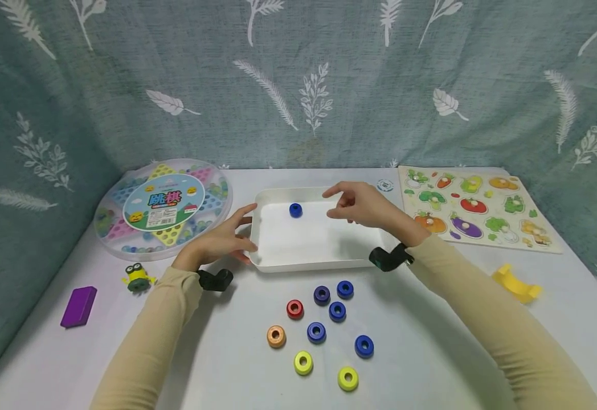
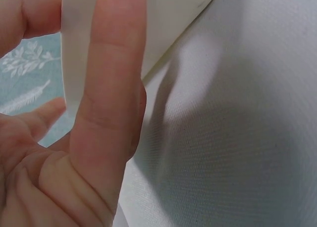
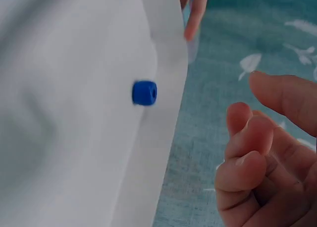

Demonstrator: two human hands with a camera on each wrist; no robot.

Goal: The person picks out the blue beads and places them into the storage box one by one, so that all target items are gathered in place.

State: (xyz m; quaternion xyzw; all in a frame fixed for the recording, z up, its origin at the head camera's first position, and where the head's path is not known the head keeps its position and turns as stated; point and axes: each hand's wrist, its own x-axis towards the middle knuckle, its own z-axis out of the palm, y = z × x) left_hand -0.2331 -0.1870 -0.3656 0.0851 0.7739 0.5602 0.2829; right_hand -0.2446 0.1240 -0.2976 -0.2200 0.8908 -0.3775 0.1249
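Observation:
A white tray (image 1: 309,242) with low walls lies in front of me, and one blue ring (image 1: 295,210) sits inside near its far wall. My left hand (image 1: 219,242) touches the tray's left side, its extended fingers spread along the rim; the left wrist view shows a straight finger (image 2: 111,64) against the outer wall. Over the tray's right part hovers my right hand (image 1: 362,208), thumb and index finger apart, the other fingers loosely bent, holding nothing. The blue ring (image 3: 144,93) appears away from these fingertips in the right wrist view.
Several loose rings in blue, red (image 1: 295,309), orange (image 1: 276,336) and yellow (image 1: 303,363) lie nearer me. Around them are a round board game (image 1: 165,208), a small figure (image 1: 138,279), a purple block (image 1: 78,306), a vegetable puzzle board (image 1: 478,208) and a yellow curved piece (image 1: 516,283).

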